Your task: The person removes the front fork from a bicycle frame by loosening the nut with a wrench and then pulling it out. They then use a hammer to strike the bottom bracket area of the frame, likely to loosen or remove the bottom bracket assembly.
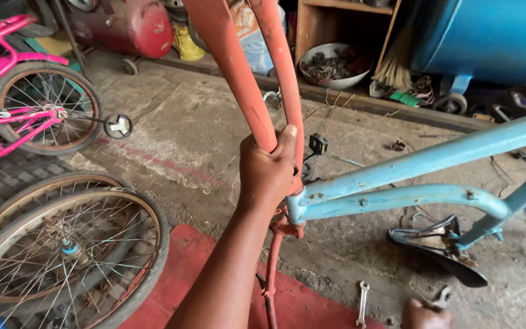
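A person's left hand [267, 170] is wrapped around one blade of an orange-red painted metal bicycle fork [248, 79], fingers pressed together around the tube and thumb lying up along it. The fork stands upturned, its two blades rising to the top edge of the view, its base seated in the head tube of a light blue metal bicycle frame [421, 167] with chipped paint. The frame is upside down and stretches away to the right of the fork.

Below and to the right of the fork, at the bottom edge of the view, the person's right hand [424, 315] is down at the floor, touching a small grey metal tool [441, 297]; only part of that hand shows, so how its fingers lie cannot be told. Just left of that hand a silver open-ended spanner [362, 303] lies on the concrete floor [202, 128]. The upturned frame's black saddle [439, 247] rests on the floor beneath the frame.

Directly under the fork is a red mat [184, 268]. Left of the fork lie two bare spoked wheels [62, 250], stacked. Further left and higher stands a pink child's bicycle [25, 91] with a small stabiliser wheel.
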